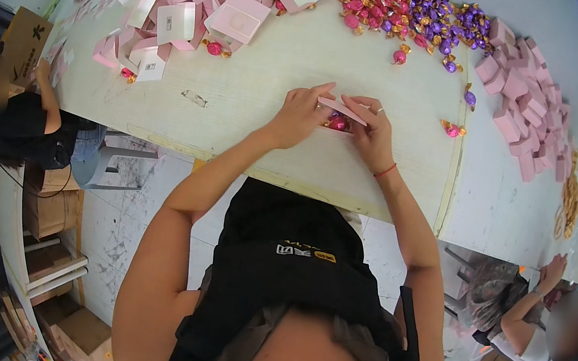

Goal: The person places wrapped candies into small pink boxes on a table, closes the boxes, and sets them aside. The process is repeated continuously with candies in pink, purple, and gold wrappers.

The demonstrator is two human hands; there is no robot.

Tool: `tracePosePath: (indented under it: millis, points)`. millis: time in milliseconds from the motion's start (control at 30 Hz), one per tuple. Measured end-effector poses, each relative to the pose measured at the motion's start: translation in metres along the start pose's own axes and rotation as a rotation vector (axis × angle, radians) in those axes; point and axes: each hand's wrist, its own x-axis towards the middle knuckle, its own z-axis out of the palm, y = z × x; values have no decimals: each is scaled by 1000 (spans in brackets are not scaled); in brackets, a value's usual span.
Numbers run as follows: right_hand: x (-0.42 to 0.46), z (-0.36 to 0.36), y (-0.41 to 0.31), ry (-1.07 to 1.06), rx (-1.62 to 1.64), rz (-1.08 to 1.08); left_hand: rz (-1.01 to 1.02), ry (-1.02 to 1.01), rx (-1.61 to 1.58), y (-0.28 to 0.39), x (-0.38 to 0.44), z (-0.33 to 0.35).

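Note:
Between my two hands, near the middle of the white table [250, 142], is a small pink cardboard box [344, 109] with its lid partly raised. Wrapped candies [337, 122] in red and purple foil show inside it. My left hand [301, 114] holds the box's left end, fingers at the lid's edge. On the right end, my right hand [373, 128] grips the lid and side; it wears a ring, with a red string at the wrist. Parts of the box are hidden by the fingers.
Opened pink boxes [178, 23] are heaped at the back left. Red candies [366, 8] and purple candies [439, 19] lie at the back, a few strays nearer. Closed pink boxes [527, 103] and golden ties [572, 198] lie right. People sit at the left [25, 127] and right [523, 324].

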Motion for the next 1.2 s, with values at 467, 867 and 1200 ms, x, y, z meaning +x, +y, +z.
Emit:
tracePosePath:
  millis: [467,867,1200]
  points:
    - [-5,-11,-22,-160,-208,-161,-14,-163,-25,4,-2,-15]
    - [1,-15,-11,-101,-313,-351,-107,-252,-298,13,-12,-39]
    - [-5,-11,-20,-74,-398,-371,-136,-237,-364,14,-12,-39]
